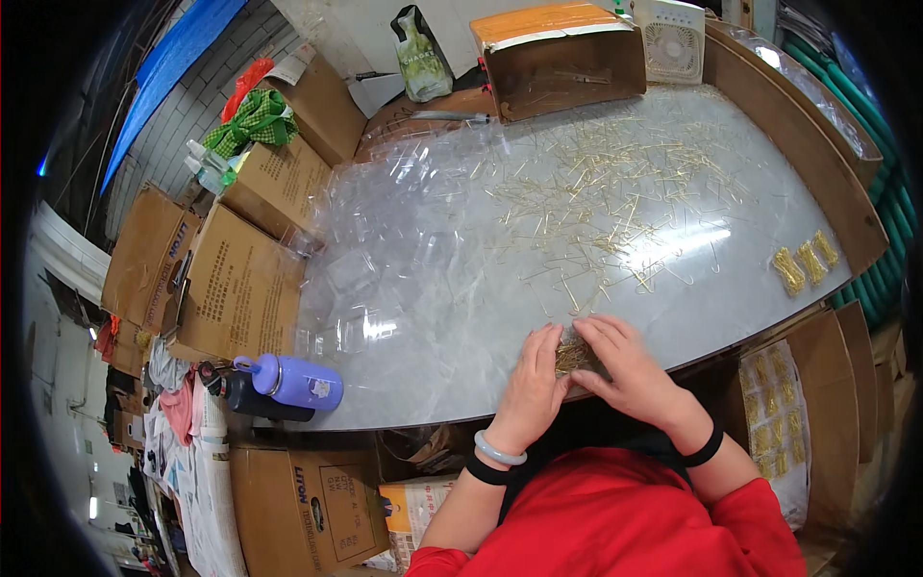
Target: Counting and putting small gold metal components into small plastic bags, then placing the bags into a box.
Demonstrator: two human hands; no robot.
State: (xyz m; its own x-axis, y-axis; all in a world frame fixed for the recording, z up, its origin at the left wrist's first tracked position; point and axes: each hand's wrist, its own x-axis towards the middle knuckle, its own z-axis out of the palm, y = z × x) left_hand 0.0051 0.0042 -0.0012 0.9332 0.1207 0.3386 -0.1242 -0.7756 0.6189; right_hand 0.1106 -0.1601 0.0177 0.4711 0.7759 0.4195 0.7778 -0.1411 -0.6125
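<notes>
Between my two hands, at the near edge of the table, is a bundle of gold-coloured wire hooks (pixel 573 357). My left hand (pixel 531 383) presses on its left side with the fingers together. My right hand (pixel 630 373) curves around the right side, its thumb reaching toward the left hand. The palms hide part of the bundle. Just beyond the fingertips, many loose gold wire hooks (pixel 615 197) lie scattered over the grey tabletop (pixel 452 385). Three gathered bundles of hooks (pixel 808 260) lie at the table's right edge.
Clear plastic boxes (pixel 423 252) cover the table's left half. A purple bottle (pixel 298 381) lies at the left front, by cardboard boxes (pixel 240 288). An open carton (pixel 567 72) and a white fan (pixel 670 43) stand at the back. Below right, a carton holds more bundles (pixel 772 413).
</notes>
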